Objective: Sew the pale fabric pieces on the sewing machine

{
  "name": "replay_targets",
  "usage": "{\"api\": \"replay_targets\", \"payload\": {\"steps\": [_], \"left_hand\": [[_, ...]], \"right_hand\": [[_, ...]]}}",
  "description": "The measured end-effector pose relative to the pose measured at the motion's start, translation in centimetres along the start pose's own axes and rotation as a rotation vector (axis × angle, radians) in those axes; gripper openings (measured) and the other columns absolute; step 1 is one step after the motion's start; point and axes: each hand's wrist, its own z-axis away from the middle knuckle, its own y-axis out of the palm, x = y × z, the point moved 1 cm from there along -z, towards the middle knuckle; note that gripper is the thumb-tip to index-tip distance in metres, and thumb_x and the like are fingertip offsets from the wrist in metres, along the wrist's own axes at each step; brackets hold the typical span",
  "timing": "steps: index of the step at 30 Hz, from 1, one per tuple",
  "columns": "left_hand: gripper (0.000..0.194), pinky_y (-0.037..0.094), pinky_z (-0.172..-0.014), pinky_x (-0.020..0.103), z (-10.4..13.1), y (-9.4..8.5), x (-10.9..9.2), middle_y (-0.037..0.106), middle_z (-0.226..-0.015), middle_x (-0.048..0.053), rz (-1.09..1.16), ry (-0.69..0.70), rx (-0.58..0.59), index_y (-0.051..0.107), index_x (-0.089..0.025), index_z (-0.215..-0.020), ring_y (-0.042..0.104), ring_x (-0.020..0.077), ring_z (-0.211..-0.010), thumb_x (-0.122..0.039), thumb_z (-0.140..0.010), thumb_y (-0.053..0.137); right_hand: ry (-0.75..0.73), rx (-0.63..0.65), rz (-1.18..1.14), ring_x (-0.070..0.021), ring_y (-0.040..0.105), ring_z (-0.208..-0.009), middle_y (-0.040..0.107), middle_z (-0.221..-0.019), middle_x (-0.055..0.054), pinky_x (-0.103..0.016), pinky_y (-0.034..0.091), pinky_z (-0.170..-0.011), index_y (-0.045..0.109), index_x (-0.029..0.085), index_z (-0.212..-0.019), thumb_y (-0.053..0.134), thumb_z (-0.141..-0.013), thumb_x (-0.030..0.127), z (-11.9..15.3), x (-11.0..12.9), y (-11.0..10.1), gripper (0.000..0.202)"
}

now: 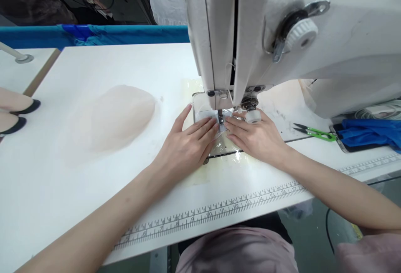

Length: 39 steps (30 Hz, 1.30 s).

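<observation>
Beneath the presser foot (220,117), a thin pale piece (222,128) is lying between the left hand (189,144) and the right hand (259,137), both about equally near, resting flat with fingers extended and pinching nothing visible, its long axis remaining unclear.

machine (338,22): off-white | snips (322,134): green handles | cloth (369,132): blue | machine plate (221,149): silvery, perhaps

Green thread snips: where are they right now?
Head view, right side: the green snips lie on the white table, between the right hand and the blue cloth, blades pointing toward the hand.
</observation>
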Motion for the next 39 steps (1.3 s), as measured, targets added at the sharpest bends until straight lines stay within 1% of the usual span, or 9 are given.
{"api": "replay_targets", "payload": {"steps": [4, 13, 16, 19, 22, 26, 28, 33, 39], "left_hand": [[0.031, 0.028, -0.115, 0.056, 0.1, 0.0, 0.0, 0.068, -0.118, 0.012, -0.01, -0.005, 0.0, 0.06, -0.011, -0.122, 0.063, 0.0237, -0.112, -0.019, -0.094, 0.047], [0.054, 0.033, -0.11, 0.056, 0.4, -0.8, 0.7, 0.061, -0.127, 0.017, -0.075, -0.086, 0.065, 0.054, -0.006, -0.127, 0.057, 0.0305, -0.12, -0.048, -0.096, 0.041], [0.039, 0.045, -0.091, 0.05, 0.5, -1.9, 0.6, 0.073, -0.1, 0.011, -0.144, -0.023, -0.002, 0.065, -0.012, -0.104, 0.069, 0.0258, -0.086, -0.045, -0.093, 0.048], [0.02, 0.046, -0.068, 0.039, 0.4, -2.7, 0.4, 0.068, -0.065, 0.001, -0.166, 0.063, -0.13, 0.062, -0.017, -0.075, 0.062, 0.0168, -0.056, -0.033, -0.087, 0.059], [0.008, 0.048, -0.08, 0.04, 0.2, -2.5, 0.4, 0.074, -0.089, 0.004, -0.128, 0.077, -0.131, 0.064, -0.016, -0.09, 0.069, 0.0203, -0.082, -0.018, -0.083, 0.061], [0.03, 0.042, -0.101, 0.045, 0.1, -1.6, 1.0, 0.061, -0.13, 0.01, -0.096, 0.042, -0.023, 0.06, -0.014, -0.113, 0.058, 0.0258, -0.119, -0.013, -0.084, 0.054], [0.031, 0.04, -0.103, 0.048, 0.2, -1.4, 1.2, 0.06, -0.131, 0.009, -0.087, 0.044, 0.026, 0.06, -0.014, -0.115, 0.056, 0.0268, -0.121, -0.012, -0.085, 0.05], [0.028, 0.037, -0.109, 0.047, 0.2, -1.3, 1.4, 0.064, -0.126, 0.009, 0.004, 0.079, 0.076, 0.06, -0.013, -0.113, 0.055, 0.0239, -0.124, -0.008, -0.09, 0.044], [0.038, 0.042, -0.107, 0.044, -0.1, -0.7, 1.1, 0.066, -0.118, 0.013, 0.042, 0.063, 0.106, 0.053, -0.008, -0.127, 0.058, 0.0227, -0.117, -0.008, -0.092, 0.04]], "right_hand": [[0.001, 0.004, 0.0, -0.0199, 0.061, -0.104, 0.071, -0.114, -0.003, -0.04, 0.036, -0.103, 0.069, 0.016, -0.109, 0.046, -0.097, 0.029, 0.0, -0.1, 0.0, 0.028], [-0.011, -0.008, -0.134, -0.0196, 0.059, -0.104, 0.068, -0.12, -0.005, -0.035, 0.04, -0.091, 0.061, 0.014, -0.12, 0.046, -0.094, 0.016, 0.0, 0.6, -0.2, 0.03], [-0.057, 0.014, -0.207, -0.0196, 0.059, -0.102, 0.07, -0.114, -0.006, -0.034, 0.041, -0.087, 0.059, 0.013, -0.12, 0.048, -0.095, 0.023, -0.1, 0.7, -0.8, 0.03], [-0.047, -0.137, -0.133, -0.0194, 0.06, -0.09, 0.073, -0.081, -0.003, -0.036, 0.041, -0.086, 0.067, 0.016, -0.098, 0.05, -0.094, 0.023, -0.1, 0.5, -1.7, 0.019], [-0.079, -0.166, -0.126, -0.0162, 0.061, -0.089, 0.073, -0.087, -0.001, -0.032, 0.044, -0.084, 0.067, 0.018, -0.095, 0.049, -0.092, 0.012, -0.2, 0.9, -2.1, 0.019], [-0.079, -0.121, -0.184, -0.0161, 0.063, -0.093, 0.072, -0.089, -0.004, -0.029, 0.049, -0.083, 0.067, 0.015, -0.095, 0.046, -0.092, 0.009, -0.1, 1.8, -2.0, 0.022], [-0.046, -0.126, -0.185, -0.0162, 0.064, -0.086, 0.07, -0.081, -0.004, -0.029, 0.051, -0.08, 0.067, 0.014, -0.089, 0.044, -0.092, 0.007, 0.0, 2.1, -2.0, 0.024], [-0.018, 0.04, -0.212, -0.0192, 0.061, -0.099, 0.069, -0.107, -0.007, -0.03, 0.053, -0.078, 0.066, 0.014, -0.102, 0.041, -0.093, 0.01, 0.3, 2.3, -1.8, 0.027], [0.083, 0.08, -0.136, -0.0198, 0.06, -0.085, 0.069, -0.107, -0.012, -0.032, 0.046, -0.068, 0.067, 0.012, -0.088, 0.045, -0.094, 0.014, 0.2, 1.4, -1.4, 0.022]]}}
